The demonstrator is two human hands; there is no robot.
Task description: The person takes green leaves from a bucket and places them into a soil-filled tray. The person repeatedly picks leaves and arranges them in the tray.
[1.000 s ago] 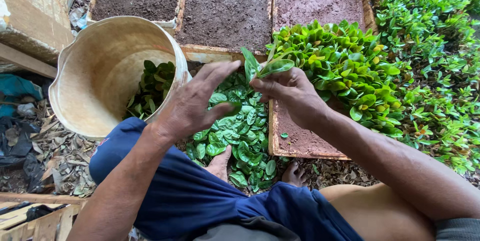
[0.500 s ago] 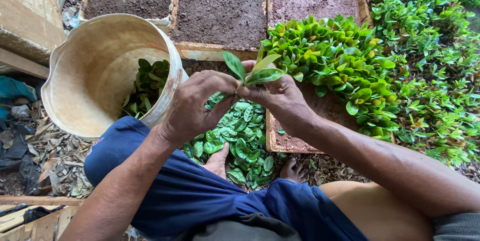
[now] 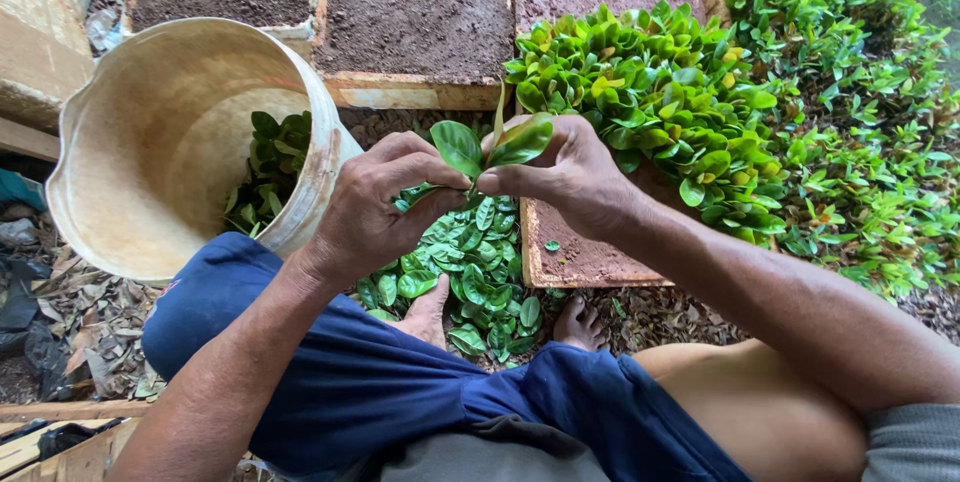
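A small leafy cutting sits at the centre of the frame, pinched between both hands. The left hand closes thumb and forefinger on its lower stem, and the right hand grips it from the other side, though the stem itself is mostly hidden by fingers. Just below lies a loose pile of green leaves. At the left a cream bucket holds more cuttings. Upper right, a wooden tray carries planted seedlings.

Soft even daylight, edges perhaps bowed
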